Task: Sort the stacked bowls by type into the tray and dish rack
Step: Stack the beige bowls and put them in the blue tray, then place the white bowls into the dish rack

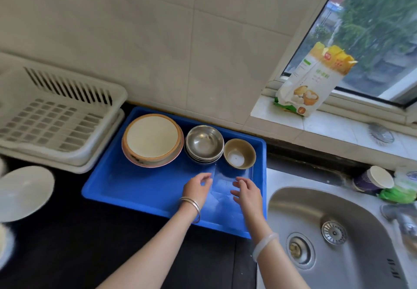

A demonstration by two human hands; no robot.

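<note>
Grip: the left hand [196, 188] and right hand [247, 192] hang over the tray's near right part, fingers loosely curled toward each other on either side of a faint see-through blur. I cannot tell whether they hold anything.
Tray: blue plastic tray [126, 189], rectangular, smooth, with a raised rim.
Wide bowls [152, 139]: one nested stack at the tray's far left, glazed cream inside with tan rims, the lowest pink.
Steel bowls [204, 143]: one shiny nested stack of at least three, just right of the wide bowls.
Small bowl [239, 153]: single, tan with a white bottom, touching the steel stack.
Dish rack [56, 117]: white slatted plastic, left of the tray.
White bowl [24, 191]: one, blurred, at far left.
Surface: dark countertop [90, 243], with a steel sink [327, 221] at right.
Room: pale tiled wall [158, 40]; one flour bag [313, 81] on the windowsill.
</note>
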